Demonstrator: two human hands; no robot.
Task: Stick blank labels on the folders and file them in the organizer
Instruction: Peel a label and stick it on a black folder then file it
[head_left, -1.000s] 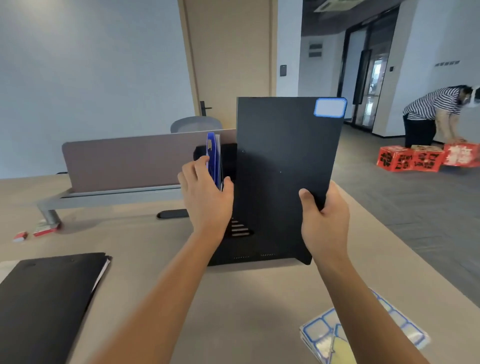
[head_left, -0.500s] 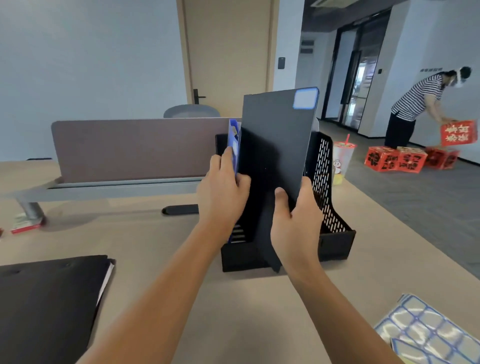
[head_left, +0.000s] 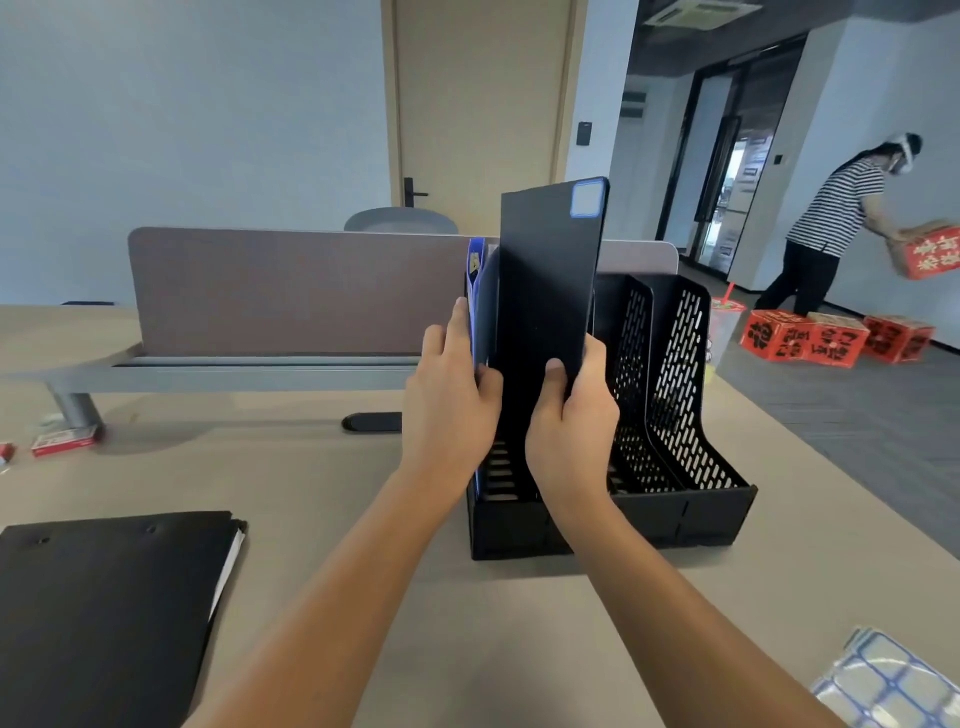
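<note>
Tip for this bit: keep the labeled black folder (head_left: 545, 306) upright and slide it straight down into the leftmost slot of the black mesh organizer (head_left: 675, 415), so its bottom edge doesn't catch the divider. The right hand (head_left: 571, 431) pinches its lower edge, thumb on the front. The left hand (head_left: 449, 410) holds the blue folder (head_left: 475, 291) aside, just left of it. Another black folder (head_left: 104, 613) waits on the tabletop (head_left: 363, 597).

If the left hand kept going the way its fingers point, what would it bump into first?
The left hand points up and away, along the blue folder it already touches. Past that, probably the brown divider behind the organizer, though depth is hard to judge.
</note>
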